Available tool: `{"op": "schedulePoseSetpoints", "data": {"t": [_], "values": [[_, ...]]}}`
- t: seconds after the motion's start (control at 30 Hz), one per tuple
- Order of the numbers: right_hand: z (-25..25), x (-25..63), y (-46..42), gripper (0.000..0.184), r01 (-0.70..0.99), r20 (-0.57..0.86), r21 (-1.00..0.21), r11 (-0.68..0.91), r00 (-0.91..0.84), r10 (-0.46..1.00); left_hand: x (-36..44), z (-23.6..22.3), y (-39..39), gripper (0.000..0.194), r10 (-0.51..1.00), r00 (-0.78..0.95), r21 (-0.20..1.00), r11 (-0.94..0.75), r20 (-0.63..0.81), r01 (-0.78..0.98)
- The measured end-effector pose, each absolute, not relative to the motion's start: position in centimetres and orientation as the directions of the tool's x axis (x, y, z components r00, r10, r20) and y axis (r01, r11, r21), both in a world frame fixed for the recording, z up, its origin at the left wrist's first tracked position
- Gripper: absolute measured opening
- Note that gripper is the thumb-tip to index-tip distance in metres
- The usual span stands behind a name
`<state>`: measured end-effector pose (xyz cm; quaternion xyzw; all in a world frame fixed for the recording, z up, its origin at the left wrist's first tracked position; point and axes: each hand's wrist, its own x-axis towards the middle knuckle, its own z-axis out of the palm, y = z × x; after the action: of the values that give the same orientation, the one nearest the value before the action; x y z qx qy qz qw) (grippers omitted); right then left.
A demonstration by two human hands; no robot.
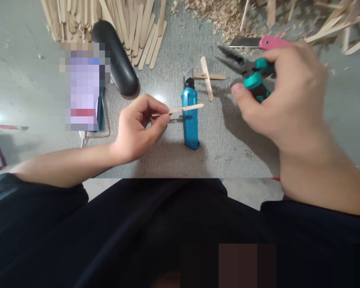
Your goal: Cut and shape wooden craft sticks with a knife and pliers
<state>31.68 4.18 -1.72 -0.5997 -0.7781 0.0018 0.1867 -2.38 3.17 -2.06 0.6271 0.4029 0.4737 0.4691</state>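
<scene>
Between thumb and forefinger, my left hand point(142, 126) pinches a thin wooden craft stick point(192, 107), which points right above a blue utility knife point(190, 120) lying on the table. My right hand point(294, 92) is wrapped round a pair of long-nose pliers point(253, 78) with black and teal handles. The jaws point up and left, slightly apart, with nothing seen between them. Beyond the utility knife, a short pale wooden stick point(209, 86) lies across a darker stick point(219, 76). A pink-handled cutter point(273, 42) lies just past the pliers.
Many craft sticks point(138, 30) are piled at the back left, next to a black oblong case point(115, 58). A pixelated, phone-like device point(85, 88) stands left of it. Wood shavings point(225, 18) and split sticks point(342, 24) lie at the back right. The table's front edge point(180, 178) is near my lap.
</scene>
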Motion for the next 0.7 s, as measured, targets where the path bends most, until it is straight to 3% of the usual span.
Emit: {"op": "schedulePoseSetpoints", "data": {"t": [0.07, 0.17, 0.23, 0.37, 0.5, 0.6, 0.7], "values": [[-2.1, 32.7, 4.8, 0.066, 0.965, 0.196, -0.188, 0.184, -0.147, 0.969, -2.4, -2.1, 3.2, 0.013, 0.945, 0.223, 0.966, -0.254, 0.239, 0.041], [-2.7, 33.4, 5.3, 0.070, 0.996, 0.107, -0.087, 0.010, 0.000, 0.994, -2.3, -2.0, 3.2, 0.014, 0.959, 0.203, 0.977, -0.208, 0.197, 0.036], [-3.0, 33.4, 5.5, 0.073, 0.999, 0.067, -0.043, -0.026, 0.029, 0.997, -2.2, -1.9, 3.1, 0.014, 0.971, 0.183, 0.985, -0.165, 0.156, 0.039], [-3.1, 32.6, 5.7, 0.073, 0.998, 0.104, -0.060, -0.009, 0.016, 0.994, -2.1, -1.5, 3.0, 0.013, 0.983, 0.161, 0.994, -0.098, 0.091, 0.039], [-1.8, 30.7, 5.8, 0.036, 0.972, 0.239, -0.198, 0.126, -0.076, 0.968, -2.0, -1.2, 3.1, 0.015, 0.988, 0.147, 0.999, -0.054, 0.053, 0.003], [-0.7, 28.7, 6.3, 0.032, 0.944, 0.171, -0.249, 0.217, -0.178, 0.969, -2.0, -1.2, 3.1, 0.017, 0.989, 0.148, 0.999, -0.019, 0.022, -0.026], [0.0, 26.7, 7.2, 0.037, 0.949, 0.077, -0.193, 0.250, -0.240, 0.968, -2.1, -1.3, 3.1, 0.016, 0.990, 0.140, 0.999, 0.003, 0.003, -0.042]]}}
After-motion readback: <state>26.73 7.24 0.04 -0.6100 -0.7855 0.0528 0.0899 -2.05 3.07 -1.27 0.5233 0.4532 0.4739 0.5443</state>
